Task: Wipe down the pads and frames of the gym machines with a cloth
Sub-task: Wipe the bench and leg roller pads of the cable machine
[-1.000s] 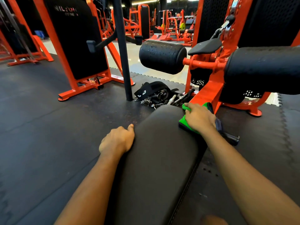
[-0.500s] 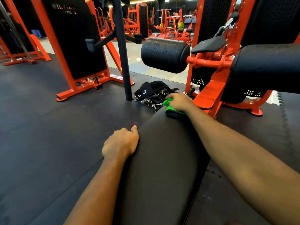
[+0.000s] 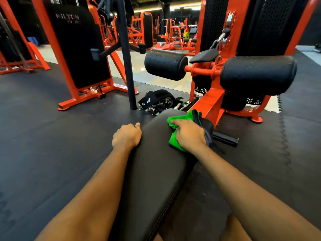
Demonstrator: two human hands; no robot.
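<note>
A long black bench pad (image 3: 156,164) runs away from me down the middle of the view. My right hand (image 3: 189,134) grips a bunched green cloth (image 3: 175,141) against the pad's far right side. My left hand (image 3: 126,136) has its fingers curled over the pad's left edge, thumb on top. Beyond the pad stands the machine's orange frame (image 3: 212,105) with two black roller pads (image 3: 165,64), one left and one right (image 3: 258,75).
A black upright post (image 3: 127,66) and a pile of black straps and metal clips (image 3: 156,101) sit on the floor mat just past the pad. An orange machine with a black shroud (image 3: 76,49) stands at the left. A black handle (image 3: 225,139) lies right of the pad.
My right hand has drawn the cloth back from the pad's far end toward me and to the right side. My left hand has stayed on the pad's left edge.
</note>
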